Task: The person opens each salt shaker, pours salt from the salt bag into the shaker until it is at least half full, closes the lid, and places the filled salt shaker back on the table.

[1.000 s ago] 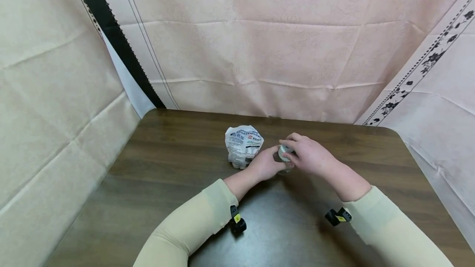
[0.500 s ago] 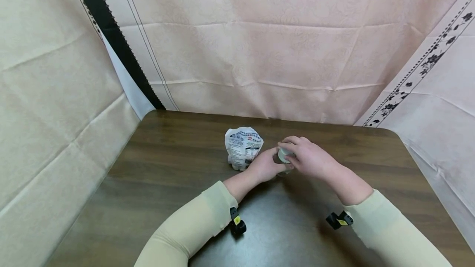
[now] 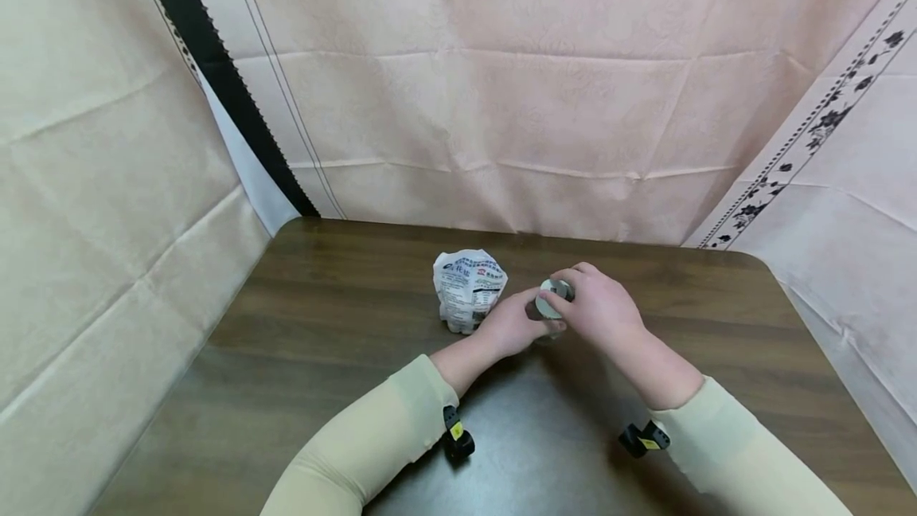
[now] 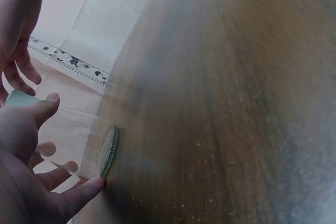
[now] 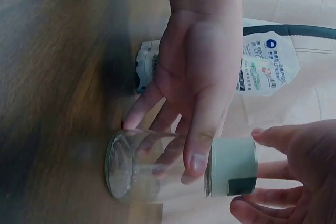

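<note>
A clear glass jar (image 5: 149,184) with a pale green lid (image 5: 231,161) stands on the table, and nothing shows inside it. My left hand (image 3: 509,322) wraps its fingers and thumb round the glass body, low down. From the other side my right hand (image 3: 598,305) holds the lid at its edge, thumb on the near side and fingers round the far side. A dark square patch marks the lid's side in the right wrist view. Most of the glass is hidden by the hands in the head view.
A white printed bag (image 3: 469,287) stands upright just left of the left hand. The brown wooden table (image 3: 322,325) ends at a pale cloth curtain (image 3: 458,126) behind and along both sides.
My right hand has turned round the lid, its thumb shifting across the near side and its wrist moving slightly left. The left hand keeps its grip on the jar; the bag stays put.
</note>
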Demonstrator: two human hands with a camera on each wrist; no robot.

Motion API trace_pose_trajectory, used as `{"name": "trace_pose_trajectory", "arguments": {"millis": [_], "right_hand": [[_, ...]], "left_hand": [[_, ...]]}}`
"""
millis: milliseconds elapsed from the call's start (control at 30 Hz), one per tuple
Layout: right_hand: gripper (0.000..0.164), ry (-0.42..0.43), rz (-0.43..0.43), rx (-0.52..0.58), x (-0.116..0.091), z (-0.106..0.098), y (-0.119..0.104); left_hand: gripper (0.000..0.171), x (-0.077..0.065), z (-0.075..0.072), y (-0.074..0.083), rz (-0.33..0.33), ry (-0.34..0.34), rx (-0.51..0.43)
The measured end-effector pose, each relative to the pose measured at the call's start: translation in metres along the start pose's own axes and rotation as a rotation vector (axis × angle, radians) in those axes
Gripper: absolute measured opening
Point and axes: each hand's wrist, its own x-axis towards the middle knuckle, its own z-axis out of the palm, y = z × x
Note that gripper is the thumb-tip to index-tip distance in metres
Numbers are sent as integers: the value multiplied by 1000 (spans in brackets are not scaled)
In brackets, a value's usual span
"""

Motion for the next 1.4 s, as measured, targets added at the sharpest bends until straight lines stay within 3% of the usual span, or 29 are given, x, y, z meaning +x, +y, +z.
{"name": "trace_pose_trajectory", "arguments": {"millis": [333, 633, 933, 1400], "right_hand": [[40, 6, 27, -35, 0, 2, -6], [38, -63, 15, -51, 5, -2, -10], [38, -113, -16, -16, 4, -4, -6], [31, -100, -127, 24, 4, 0, 6]], "left_hand": [[59, 0, 1, -1, -17, -5, -16], [59, 1, 1, -3, -9, -4, 2], [58, 2, 0, -3, 5, -12, 12], [63, 2, 0, -4, -10, -23, 0]]}}
